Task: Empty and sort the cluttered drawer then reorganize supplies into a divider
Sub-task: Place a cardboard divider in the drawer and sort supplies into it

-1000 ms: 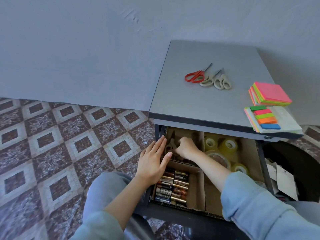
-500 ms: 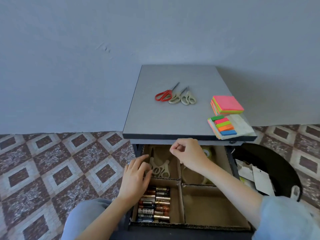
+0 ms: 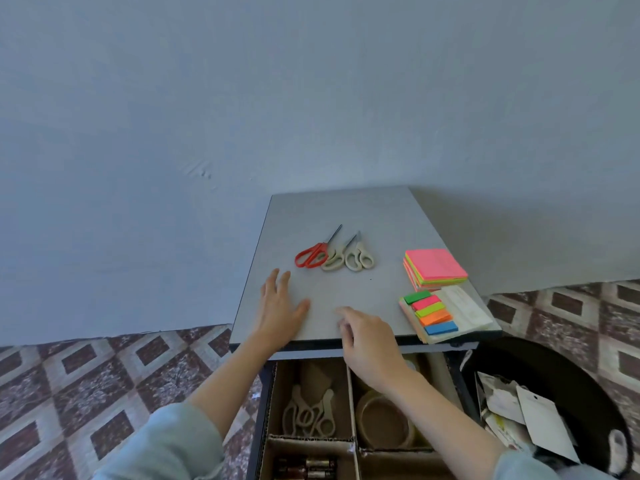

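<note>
left hand [image 3: 280,308] flat, right hand [image 3: 372,344] loosely curled and empty at tabletop [image 3: 346,209] front edge, lower centre; red scissors [image 3: 309,257] closed beyond

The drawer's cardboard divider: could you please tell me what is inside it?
Visible: beige scissors back left, batteries front left, a tape roll back right. The right hand and the tabletop hide what lies farther back.

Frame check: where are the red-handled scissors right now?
In the head view, the red-handled scissors lie on the grey tabletop, left of centre. They are leftmost in a row with the beige scissors, just beyond the left hand.
</note>
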The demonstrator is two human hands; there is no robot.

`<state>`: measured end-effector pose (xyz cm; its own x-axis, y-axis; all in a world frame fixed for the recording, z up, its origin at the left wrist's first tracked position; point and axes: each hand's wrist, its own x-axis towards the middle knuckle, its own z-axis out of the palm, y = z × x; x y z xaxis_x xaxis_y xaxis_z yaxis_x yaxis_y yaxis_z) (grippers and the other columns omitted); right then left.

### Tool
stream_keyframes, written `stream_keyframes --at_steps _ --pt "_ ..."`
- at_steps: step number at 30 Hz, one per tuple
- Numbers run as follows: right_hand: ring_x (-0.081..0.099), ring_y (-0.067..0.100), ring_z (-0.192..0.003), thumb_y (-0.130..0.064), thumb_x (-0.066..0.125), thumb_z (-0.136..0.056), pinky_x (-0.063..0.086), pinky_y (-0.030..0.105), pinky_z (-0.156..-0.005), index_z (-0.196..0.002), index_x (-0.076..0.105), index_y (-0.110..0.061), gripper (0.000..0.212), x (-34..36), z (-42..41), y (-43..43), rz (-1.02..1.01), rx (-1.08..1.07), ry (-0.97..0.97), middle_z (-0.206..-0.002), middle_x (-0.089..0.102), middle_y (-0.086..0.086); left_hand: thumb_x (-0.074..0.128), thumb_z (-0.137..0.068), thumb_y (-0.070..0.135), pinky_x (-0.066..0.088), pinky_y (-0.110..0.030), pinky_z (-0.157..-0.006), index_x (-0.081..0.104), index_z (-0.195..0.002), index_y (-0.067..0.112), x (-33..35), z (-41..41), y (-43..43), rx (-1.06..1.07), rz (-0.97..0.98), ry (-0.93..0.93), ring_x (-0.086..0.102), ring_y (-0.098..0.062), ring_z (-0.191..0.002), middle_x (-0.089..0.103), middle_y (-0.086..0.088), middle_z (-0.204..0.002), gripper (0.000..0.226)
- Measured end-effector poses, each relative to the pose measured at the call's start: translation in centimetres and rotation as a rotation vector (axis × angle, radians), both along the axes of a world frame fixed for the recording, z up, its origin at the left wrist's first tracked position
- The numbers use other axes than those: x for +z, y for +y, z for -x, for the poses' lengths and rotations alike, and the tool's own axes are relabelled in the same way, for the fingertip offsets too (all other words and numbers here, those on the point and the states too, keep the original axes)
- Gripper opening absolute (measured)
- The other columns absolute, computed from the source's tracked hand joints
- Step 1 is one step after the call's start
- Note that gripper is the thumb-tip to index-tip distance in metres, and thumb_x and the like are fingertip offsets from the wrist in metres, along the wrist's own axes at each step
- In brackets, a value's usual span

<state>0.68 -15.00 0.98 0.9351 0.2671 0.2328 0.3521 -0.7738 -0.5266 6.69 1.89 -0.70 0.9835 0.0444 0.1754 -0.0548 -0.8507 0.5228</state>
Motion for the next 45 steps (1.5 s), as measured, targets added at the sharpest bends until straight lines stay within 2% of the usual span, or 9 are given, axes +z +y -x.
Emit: stream_keyframes --at_steps 5,9,13,17,20,27,34,40,45 --pt "0.055 0.013 -0.114 -0.020 0.035 -0.101 0.042 0.024 -0.096 -0.136 0.048 -0.017 0.037 -0.4 -0.2 -0.2 -0.044 0.011 -0.006 -0.127 0.059 0.000 0.049 -0.094 0.036 0.015 -0.042 -0.114 0.020 -0.147 0.024 1.2 -3.8 0.1 -0.070 -0.053 0.046 0.005 -0.028 -0.143 0.000 -0.005 -0.157 0.061" --pt "0.055 0.014 -0.114 -0.019 0.035 -0.101 0.042 0.025 -0.097 -0.134 0.049 -0.017 0.036 -0.5 -0.4 -0.5 -0.063 0.018 -0.002 -0.127 0.059 0.000 0.046 -0.095 0.040 0.024 -0.043 -0.112 0.039 -0.139 0.021 1.5 -6.3 0.1 -0.071 -0.117 0.085 0.020 -0.029 -0.139 0.018 -0.008 -0.154 0.049" --pt "0.054 0.012 -0.114 -0.018 0.037 -0.101 0.041 0.023 -0.097 -0.134 0.050 -0.016 0.036 -0.6 -0.3 -0.5 -0.073 0.015 -0.008 -0.128 0.059 -0.001 0.055 -0.091 0.038 0.045 -0.035 -0.083 0.056 -0.103 0.009 1.1 -6.2 0.6 -0.042 -0.056 0.008 0.055 -0.025 -0.094 0.059 -0.009 -0.111 0.031" --pt "0.055 0.012 -0.113 -0.018 0.037 -0.100 0.041 0.022 -0.094 -0.132 0.051 -0.016 0.035 -0.7 -0.2 -0.5 -0.073 0.016 -0.014 -0.126 0.060 -0.001 0.057 -0.089 0.040 0.035 -0.022 -0.059 0.048 -0.083 0.012 1.1 -3.9 1.4 -0.032 -0.105 -0.053 0.047 -0.017 -0.072 0.053 -0.003 -0.085 0.031" --pt "0.057 0.012 -0.109 -0.017 0.038 -0.100 0.042 0.021 -0.091 -0.129 0.054 -0.015 0.033 -0.7 -0.3 -0.3 -0.078 0.005 -0.009 -0.120 0.063 -0.001 0.057 -0.086 0.051 0.030 -0.022 -0.053 0.045 -0.074 0.014 1.3 -1.9 1.8 0.012 -0.168 -0.112 0.043 -0.014 -0.067 0.049 0.002 -0.079 0.040" --pt "0.060 0.011 -0.097 -0.018 0.053 -0.093 0.042 0.015 -0.078 -0.113 0.063 -0.012 0.023 0.9 -1.3 0.4 -0.101 -0.090 0.027 -0.106 0.066 0.000 0.062 -0.075 0.061 0.037 -0.029 -0.075 0.045 -0.084 0.016 0.1 1.0 2.1 0.155 -0.157 -0.155 0.045 -0.018 -0.083 0.048 0.002 -0.088 0.049" --pt "0.046 0.034 -0.116 -0.026 0.052 -0.093 0.041 0.034 -0.088 -0.123 0.047 -0.005 0.037 4.0 -8.9 0.8 0.041 -0.358 0.151 -0.128 0.043 0.016 0.059 -0.076 0.063 0.033 -0.038 -0.104 0.034 -0.138 0.012 -0.2 1.2 2.1 0.110 -0.090 -0.107 0.037 -0.022 -0.125 0.041 -0.004 -0.135 0.085" --pt "0.037 0.035 -0.124 -0.042 0.055 -0.091 0.039 0.038 -0.095 -0.131 0.043 -0.006 0.055 3.7 -13.1 1.3 0.068 -0.494 0.219 -0.133 0.039 0.018 0.053 -0.082 0.060 0.032 -0.034 -0.105 0.035 -0.139 0.012 -0.3 1.3 2.1 0.097 -0.114 -0.133 0.035 -0.020 -0.126 0.042 -0.003 -0.137 0.076" --pt "0.037 0.033 -0.123 -0.036 0.051 -0.093 0.040 0.036 -0.094 -0.127 0.047 -0.005 0.046 3.4 -14.7 2.0 0.063 -0.531 0.221 -0.131 0.043 0.017 0.048 -0.081 0.065 0.031 -0.033 -0.105 0.035 -0.140 0.014 -0.4 1.1 2.3 0.081 -0.125 -0.148 0.035 -0.019 -0.127 0.042 -0.001 -0.138 0.079"
